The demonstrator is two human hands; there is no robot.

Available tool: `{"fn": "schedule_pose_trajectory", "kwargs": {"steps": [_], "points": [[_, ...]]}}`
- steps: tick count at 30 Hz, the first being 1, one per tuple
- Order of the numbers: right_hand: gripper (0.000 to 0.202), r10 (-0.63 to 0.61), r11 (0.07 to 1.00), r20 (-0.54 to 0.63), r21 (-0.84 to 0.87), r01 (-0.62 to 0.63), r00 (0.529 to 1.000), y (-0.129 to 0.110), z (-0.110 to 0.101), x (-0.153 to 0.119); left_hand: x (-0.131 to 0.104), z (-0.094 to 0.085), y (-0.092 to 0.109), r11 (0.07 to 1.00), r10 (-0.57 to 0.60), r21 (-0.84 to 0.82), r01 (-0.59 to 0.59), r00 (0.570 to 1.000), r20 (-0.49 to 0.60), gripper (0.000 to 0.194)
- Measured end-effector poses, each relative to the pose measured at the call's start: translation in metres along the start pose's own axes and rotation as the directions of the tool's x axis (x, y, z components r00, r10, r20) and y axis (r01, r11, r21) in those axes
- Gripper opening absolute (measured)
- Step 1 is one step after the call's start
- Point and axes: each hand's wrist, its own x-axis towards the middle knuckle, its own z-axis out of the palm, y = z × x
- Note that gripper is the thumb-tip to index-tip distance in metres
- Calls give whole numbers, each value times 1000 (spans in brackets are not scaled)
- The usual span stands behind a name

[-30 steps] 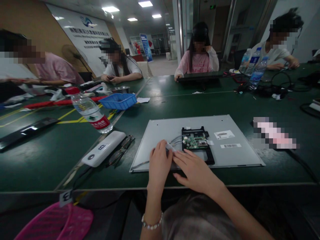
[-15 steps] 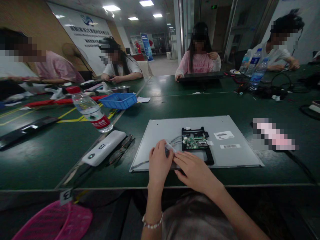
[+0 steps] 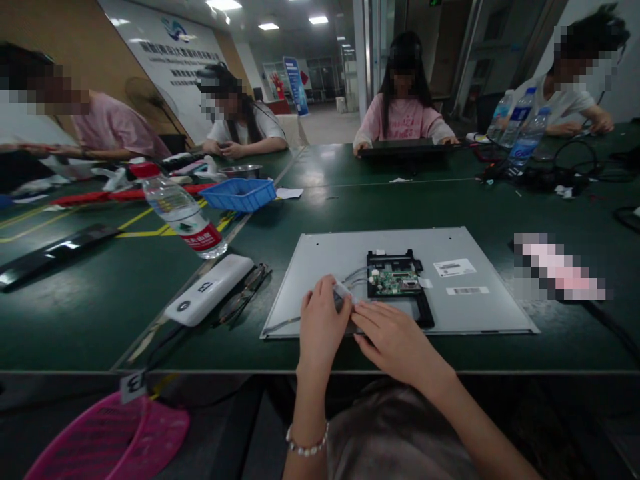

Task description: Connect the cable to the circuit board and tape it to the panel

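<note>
Under the fingers lies a flat grey panel (image 3: 345,253); those of the left hand (image 3: 321,327) clamp a small whitish piece (image 3: 343,291), for the right hand (image 3: 400,343) I cannot tell.

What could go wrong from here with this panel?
The wires run from the bare board toward the left hand, so a tug might strain them. The right hand is close to the board and could brush its exposed parts. The glasses beside the panel might get knocked.
</note>
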Motion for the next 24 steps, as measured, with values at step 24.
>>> {"fn": "schedule_pose_trajectory", "kwargs": {"steps": [24], "points": [[29,227,966,-253,181,-184,940,50,-54,-26,-3,3,3,994,-13,-107,-2,989,-148,51]]}}
